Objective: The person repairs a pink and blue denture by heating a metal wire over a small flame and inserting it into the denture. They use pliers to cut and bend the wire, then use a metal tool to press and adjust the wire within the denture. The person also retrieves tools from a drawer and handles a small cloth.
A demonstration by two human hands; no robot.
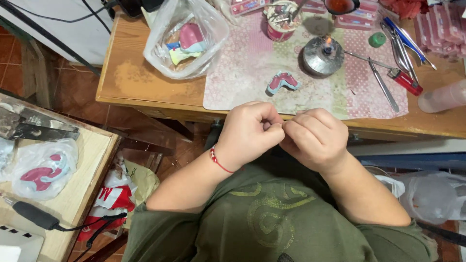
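The left hand [250, 131] and right hand [313, 138] are meeting knuckle to knuckle just below the near edge of the wooden table [126, 80], both curled tight and pinching something too small to make out between the fingertips; this reads as fine shaping work; any next move is calling for a steady pinch; just beyond, the pink-and-blue wax denture model [283, 82] is lying on the patterned mat [242, 73]; open mat is lying beside it; farther back the lit metal spirit burner [323, 56] is crowding the reach

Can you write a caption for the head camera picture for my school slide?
Left hand and right hand pinch together at the table edge, near a pink model and lit burner.
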